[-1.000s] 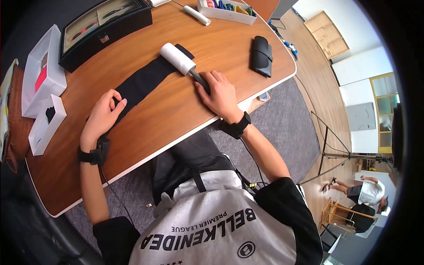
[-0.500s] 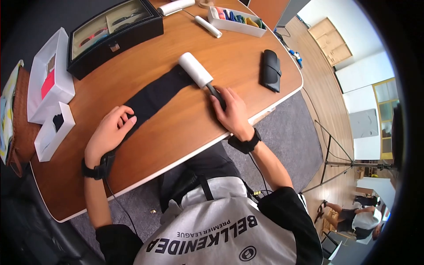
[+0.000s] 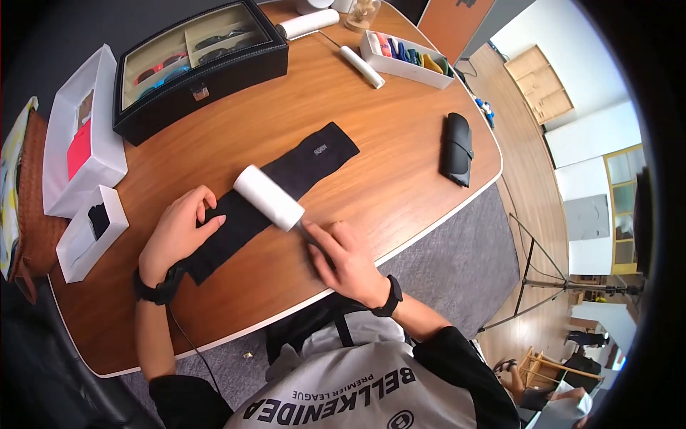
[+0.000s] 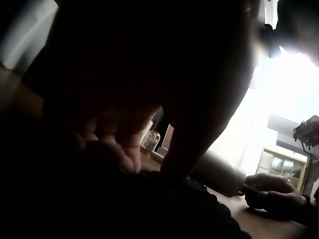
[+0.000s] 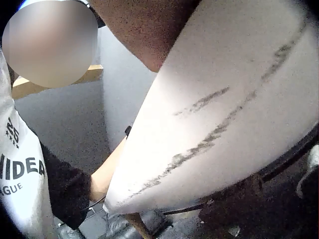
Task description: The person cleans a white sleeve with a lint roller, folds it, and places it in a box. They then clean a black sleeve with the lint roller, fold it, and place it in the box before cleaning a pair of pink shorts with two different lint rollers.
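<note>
A black sock-like cloth [image 3: 321,157] with small light lettering lies flat and diagonal on the table. Across its middle rests a white lint roller [image 3: 268,198]; the right hand [image 3: 350,264] grips its dark handle on the near side. The left hand [image 3: 179,232] rests at the cloth's left edge, fingers curled with the tips on the fabric; whether they pinch it is unclear. In the dark left wrist view, the left hand's fingers [image 4: 112,149] touch the dark cloth, with the roller [image 4: 219,174] and right hand [image 4: 274,194] beyond. The right wrist view shows no roller or cloth.
A glasses display box [image 3: 207,89] stands at the back left, beside white boxes [image 3: 107,171] and a brown bag [image 3: 39,193]. Behind are a second roller [image 3: 309,23], a white tube [image 3: 362,66] and a tray of rolled cloths [image 3: 411,69]. A black case [image 3: 456,150] lies right.
The right hand has drawn the roller along the cloth from its far right end toward the left hand, uncovering the lettered end. The left hand stays at the cloth's left part. The head view has shifted.
</note>
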Available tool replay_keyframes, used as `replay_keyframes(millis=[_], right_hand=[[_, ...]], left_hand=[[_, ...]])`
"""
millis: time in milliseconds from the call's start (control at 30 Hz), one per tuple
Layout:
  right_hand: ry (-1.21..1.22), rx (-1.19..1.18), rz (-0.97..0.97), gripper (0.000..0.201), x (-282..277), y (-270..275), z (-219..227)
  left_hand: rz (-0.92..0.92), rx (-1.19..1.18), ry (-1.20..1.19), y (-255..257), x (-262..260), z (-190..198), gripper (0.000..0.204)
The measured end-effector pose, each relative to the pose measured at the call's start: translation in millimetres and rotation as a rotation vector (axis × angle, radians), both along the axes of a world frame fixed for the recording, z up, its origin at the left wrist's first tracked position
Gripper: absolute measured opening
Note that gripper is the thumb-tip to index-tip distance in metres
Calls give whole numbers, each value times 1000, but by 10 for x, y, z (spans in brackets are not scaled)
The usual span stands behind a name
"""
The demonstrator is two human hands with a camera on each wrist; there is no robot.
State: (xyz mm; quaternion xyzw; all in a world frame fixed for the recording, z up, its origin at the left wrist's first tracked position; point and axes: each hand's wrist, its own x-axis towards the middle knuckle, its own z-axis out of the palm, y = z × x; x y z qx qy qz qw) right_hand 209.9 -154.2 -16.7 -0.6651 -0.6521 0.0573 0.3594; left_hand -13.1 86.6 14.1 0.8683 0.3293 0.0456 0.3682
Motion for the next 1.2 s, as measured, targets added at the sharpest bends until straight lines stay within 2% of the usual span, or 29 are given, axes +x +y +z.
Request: replay_keyframes(millis=[133,200,333,400,500,1200], right_hand=[[-23,-48,14,44,104,6,-10],[-43,18,-83,42,307,13,-28],[-56,-68,-322,39,807,17,2],[-41,13,-366,39,1056,53,-53],[8,-7,-461,38,1124,36,-56],[27,-29,-441,33,1078,24,5]], left_hand=[[-9,12,22,-12,15,33,29],[-12,4,-21,-17,10,-5,29],[-36,4,-97,2,-11,-94,30],[-28,4,-81,-11,-3,-55,30],[-18,4,-41,-22,11,7,30],[-4,-3,32,8,12,-32,27]])
